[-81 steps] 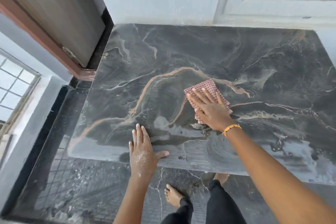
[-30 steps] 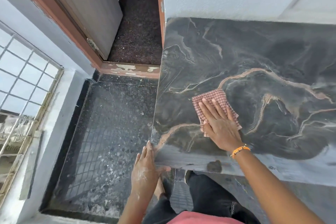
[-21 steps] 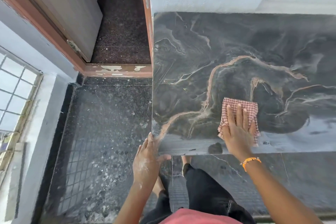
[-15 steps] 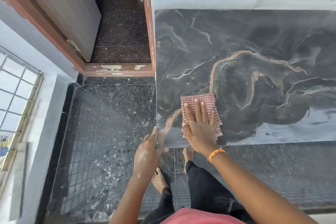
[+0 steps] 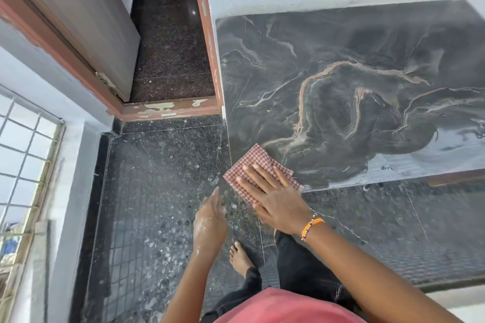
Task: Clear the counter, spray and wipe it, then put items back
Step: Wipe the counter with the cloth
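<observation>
The counter (image 5: 341,65) is a dark marble slab with tan veins, and nothing stands on it. A red-and-white checked cloth (image 5: 246,165) lies over its front left corner, partly hanging past the edge. My right hand (image 5: 273,196) presses flat on the cloth with fingers spread; an orange band is on the wrist. My left hand (image 5: 210,220), streaked with white residue, hovers just left of the corner, off the slab, fingers together and cupped, holding nothing. It looks motion-blurred.
A wet pale smear (image 5: 433,155) runs along the counter's front right. Speckled dark floor (image 5: 162,191) lies left and below, with my bare foot (image 5: 240,257) on it. An open doorway with a red-brown frame (image 5: 207,42) borders the counter's left; a barred window (image 5: 23,165) sits far left.
My right hand has slid the cloth left and toward me to the counter's front left corner. My left hand has come off the counter's edge and now hovers beside it.
</observation>
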`<state>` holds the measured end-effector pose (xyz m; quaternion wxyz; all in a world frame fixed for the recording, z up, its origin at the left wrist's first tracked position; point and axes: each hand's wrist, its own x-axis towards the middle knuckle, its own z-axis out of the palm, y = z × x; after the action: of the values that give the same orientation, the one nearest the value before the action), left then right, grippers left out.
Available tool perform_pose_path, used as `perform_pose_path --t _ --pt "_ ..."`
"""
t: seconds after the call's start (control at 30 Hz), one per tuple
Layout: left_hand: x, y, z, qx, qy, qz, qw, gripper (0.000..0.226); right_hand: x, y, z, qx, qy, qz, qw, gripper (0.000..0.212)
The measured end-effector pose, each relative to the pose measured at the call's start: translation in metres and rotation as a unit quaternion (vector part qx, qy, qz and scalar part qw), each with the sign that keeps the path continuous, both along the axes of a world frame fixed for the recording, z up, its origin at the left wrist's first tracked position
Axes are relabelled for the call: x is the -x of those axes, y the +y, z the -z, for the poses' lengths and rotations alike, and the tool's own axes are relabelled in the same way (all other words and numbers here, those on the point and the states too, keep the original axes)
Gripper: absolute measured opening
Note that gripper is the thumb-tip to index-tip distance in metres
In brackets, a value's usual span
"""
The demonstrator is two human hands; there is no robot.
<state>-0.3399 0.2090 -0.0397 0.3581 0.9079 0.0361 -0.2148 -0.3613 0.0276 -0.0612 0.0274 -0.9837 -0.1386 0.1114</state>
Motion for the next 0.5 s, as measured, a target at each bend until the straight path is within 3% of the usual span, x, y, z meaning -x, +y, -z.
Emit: perform_pose_path --t 0.17,0.33,0.5 --pt "0.006 -0.015 -0.009 0.023 -0.064 0.051 0.996 0.060 0.027 -0.082 -0.002 -0.015 -0.003 0.163 0.987 0.061" --pt "0.007 -0.020 -0.008 0.010 -0.081 0.056 0.995 0.054 0.043 -0.157 -0.004 -0.033 0.012 0.374 0.927 0.057" --pt "0.002 -0.018 -0.006 0.047 -0.054 0.026 0.997 0.054 0.026 -0.122 -0.003 -0.082 -0.006 0.493 0.866 0.060"
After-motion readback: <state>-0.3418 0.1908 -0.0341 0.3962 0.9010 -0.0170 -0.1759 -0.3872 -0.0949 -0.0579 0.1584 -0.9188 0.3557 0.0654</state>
